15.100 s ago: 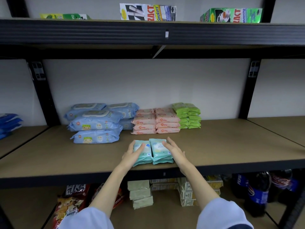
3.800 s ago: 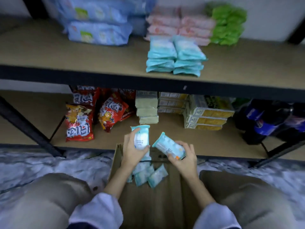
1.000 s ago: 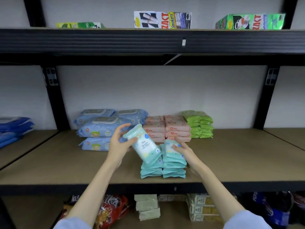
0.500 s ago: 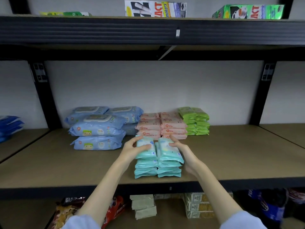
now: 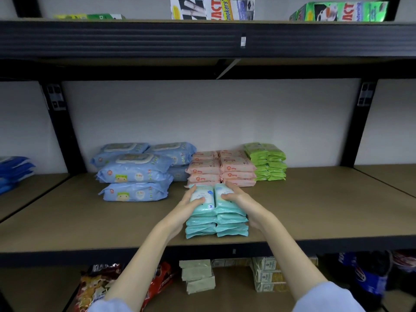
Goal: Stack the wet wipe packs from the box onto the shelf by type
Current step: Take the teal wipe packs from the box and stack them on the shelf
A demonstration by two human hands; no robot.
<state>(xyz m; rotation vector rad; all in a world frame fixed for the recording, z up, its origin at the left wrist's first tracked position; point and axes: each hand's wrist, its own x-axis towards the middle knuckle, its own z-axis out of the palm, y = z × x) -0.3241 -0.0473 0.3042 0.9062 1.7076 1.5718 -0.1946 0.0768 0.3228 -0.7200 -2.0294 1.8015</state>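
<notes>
Placing step: your left hand [image 5: 190,204] and right hand [image 5: 236,194] each lay curled on a top teal pack of the twin teal stacks [image 5: 216,218] at the shelf [image 5: 315,212] front; next, probably release and fetch more.

Both bare forearms reach forward and converge. The left hand [image 5: 191,204] cups the left side of the teal packs [image 5: 216,212], thumb on top; the right hand [image 5: 236,195] mirrors it, fingers curled over the top pack.

snack bags [image 5: 96,287], boxes [image 5: 267,275], soda bottles [image 5: 369,278] below.
</notes>
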